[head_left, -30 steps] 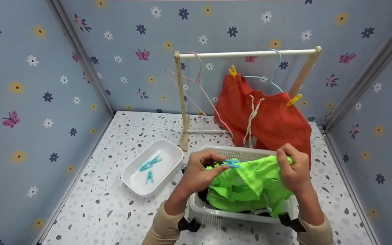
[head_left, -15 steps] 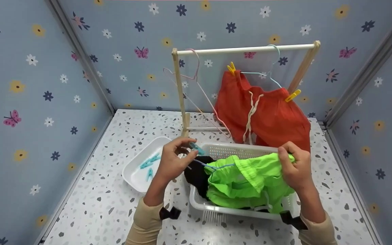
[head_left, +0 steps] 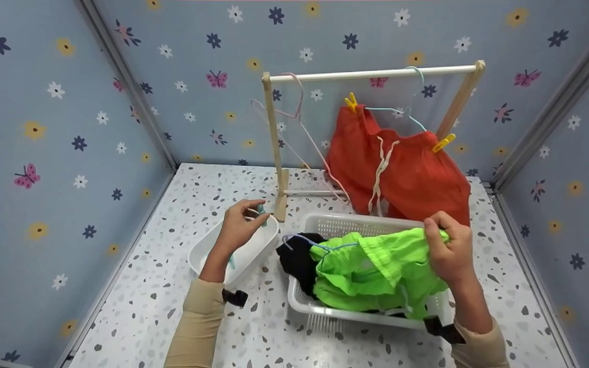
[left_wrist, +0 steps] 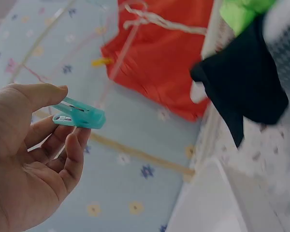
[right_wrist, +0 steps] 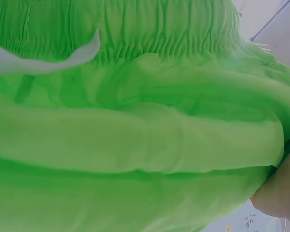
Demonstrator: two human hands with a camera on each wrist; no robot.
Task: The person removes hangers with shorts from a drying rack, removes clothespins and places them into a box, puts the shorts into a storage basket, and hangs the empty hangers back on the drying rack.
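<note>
My left hand (head_left: 239, 225) pinches a teal clothespin (left_wrist: 82, 114) between thumb and fingers, over the white tray (head_left: 195, 251). My right hand (head_left: 450, 248) grips the right end of the waistband of bright green shorts (head_left: 376, 266). These shorts have a gathered elastic waist and a pale drawstring, and they fill most of the right wrist view. A blue hanger (head_left: 343, 246) pokes out at their left end. Below them, the white perforated basket (head_left: 325, 311) holds the bulk of the green cloth and a black garment (head_left: 299, 263), which hangs over its left rim.
Behind the basket stands a wooden rack with a white rail (head_left: 371, 75). Red shorts (head_left: 407, 174) hang there from a light blue hanger with two yellow clothespins (head_left: 444, 143). A bare pink hanger (head_left: 320, 151) hangs at the rail's left. Flowered panels enclose the speckled table (head_left: 172, 312).
My left hand has moved left from the green waistband to above the tray, carrying the teal clothespin. The blue hanger has come into sight. My right hand keeps its grip on the shorts.
</note>
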